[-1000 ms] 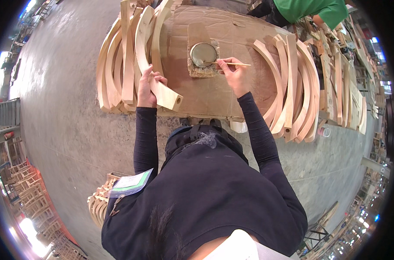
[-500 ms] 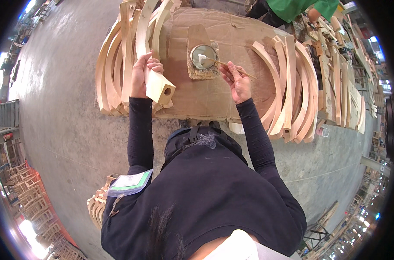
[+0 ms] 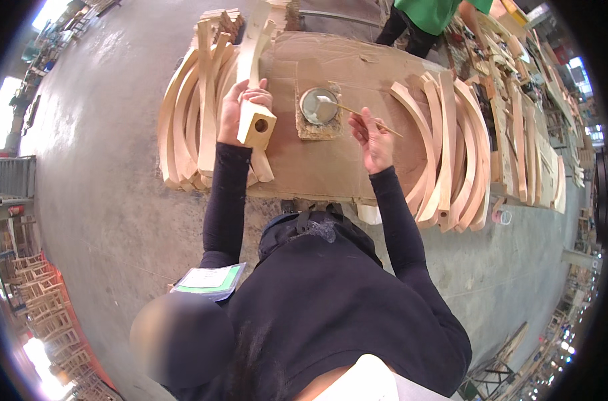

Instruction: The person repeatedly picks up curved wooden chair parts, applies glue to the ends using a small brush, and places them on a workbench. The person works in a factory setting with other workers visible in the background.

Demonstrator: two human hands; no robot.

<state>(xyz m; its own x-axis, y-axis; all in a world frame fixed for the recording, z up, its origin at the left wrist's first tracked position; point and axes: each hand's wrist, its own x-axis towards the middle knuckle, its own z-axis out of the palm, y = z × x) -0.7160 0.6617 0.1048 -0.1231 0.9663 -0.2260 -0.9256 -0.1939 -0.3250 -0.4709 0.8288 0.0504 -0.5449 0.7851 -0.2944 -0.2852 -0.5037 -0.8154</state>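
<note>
My left hand (image 3: 246, 105) is closed around a curved wooden chair-like part (image 3: 254, 137), its square end toward me with a round hole in it. In my right hand (image 3: 375, 142) is a thin wooden stick (image 3: 347, 108), pinched between thumb and fingers. The far end of the stick reaches into a round container (image 3: 309, 115) of white paste, where a white lump covers its tip. Under the container lies a rough-edged board (image 3: 317, 134). Both hands are above the cardboard-covered table (image 3: 311, 177).
Curved wooden parts (image 3: 207, 107) are heaped at the table's left, and another row of curved parts (image 3: 444, 147) leans at the right. A person in green (image 3: 428, 13) stands beyond the far right edge. More lumber (image 3: 521, 134) fills a bench to the right.
My view has shifted, so the table sits slightly lower. The wooden part's holed end has turned more toward me. The stick remains in the container.
</note>
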